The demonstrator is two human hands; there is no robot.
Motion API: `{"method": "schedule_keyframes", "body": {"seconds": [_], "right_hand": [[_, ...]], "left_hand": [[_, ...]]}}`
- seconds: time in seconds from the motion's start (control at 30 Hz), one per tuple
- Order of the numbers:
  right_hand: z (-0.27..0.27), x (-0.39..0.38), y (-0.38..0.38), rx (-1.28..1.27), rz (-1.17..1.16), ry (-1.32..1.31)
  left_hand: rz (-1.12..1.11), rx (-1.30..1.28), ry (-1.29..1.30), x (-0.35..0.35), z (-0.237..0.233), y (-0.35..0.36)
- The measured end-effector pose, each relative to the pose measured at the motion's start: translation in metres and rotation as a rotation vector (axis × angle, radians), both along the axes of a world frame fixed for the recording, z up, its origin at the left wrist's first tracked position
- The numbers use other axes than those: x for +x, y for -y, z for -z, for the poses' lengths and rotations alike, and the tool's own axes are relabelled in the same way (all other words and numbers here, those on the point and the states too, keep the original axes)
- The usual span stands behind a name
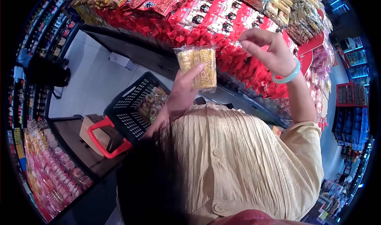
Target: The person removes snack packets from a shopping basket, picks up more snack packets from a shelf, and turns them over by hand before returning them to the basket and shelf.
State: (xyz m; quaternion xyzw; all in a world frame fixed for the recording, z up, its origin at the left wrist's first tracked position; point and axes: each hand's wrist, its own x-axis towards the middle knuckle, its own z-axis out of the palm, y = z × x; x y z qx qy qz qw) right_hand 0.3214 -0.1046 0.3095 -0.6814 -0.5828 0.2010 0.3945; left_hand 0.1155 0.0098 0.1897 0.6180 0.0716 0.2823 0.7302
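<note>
My left hand [180, 94] holds up a clear snack packet [198, 66] filled with yellow grain bars, thumb pressed on its front. My right hand [268, 50], with a pale green bangle [287, 76] on the wrist, hovers just right of the packet with fingers curled and loosely apart, holding nothing. Both hands are raised in front of a store display of red snack packs [206, 22]. A black shopping basket [127, 106] with red handles hangs below my left forearm and holds several packets.
Bins of wrapped sweets [55, 165] line the lower left. Shelves of goods [353, 106] stand at the right. A cardboard box [89, 130] sits by the basket. Pale floor tiles [91, 78] run along the aisle at left. My beige shirt [238, 157] fills the foreground.
</note>
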Motion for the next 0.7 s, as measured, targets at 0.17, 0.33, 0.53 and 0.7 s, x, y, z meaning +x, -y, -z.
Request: {"method": "schedule_keyframes", "body": {"seconds": [0.17,0.33,0.53,0.7], "right_hand": [[0.058,-0.02,-0.007,-0.178,-0.033,-0.444],[0.063,-0.022,-0.006,-0.231,0.061,-0.623],[0.041,-0.036,0.003,0.234,0.283,0.485],[0.052,-0.054,-0.003,0.287,0.16,0.688]], "left_hand": [[0.171,-0.688,0.027,0.021,-0.003,0.005],[0.154,-0.673,0.057,0.024,-0.006,0.009],[0.147,-0.658,0.023,0.026,0.004,0.006],[0.245,-0.716,0.074,0.015,-0.003,0.011]]}}
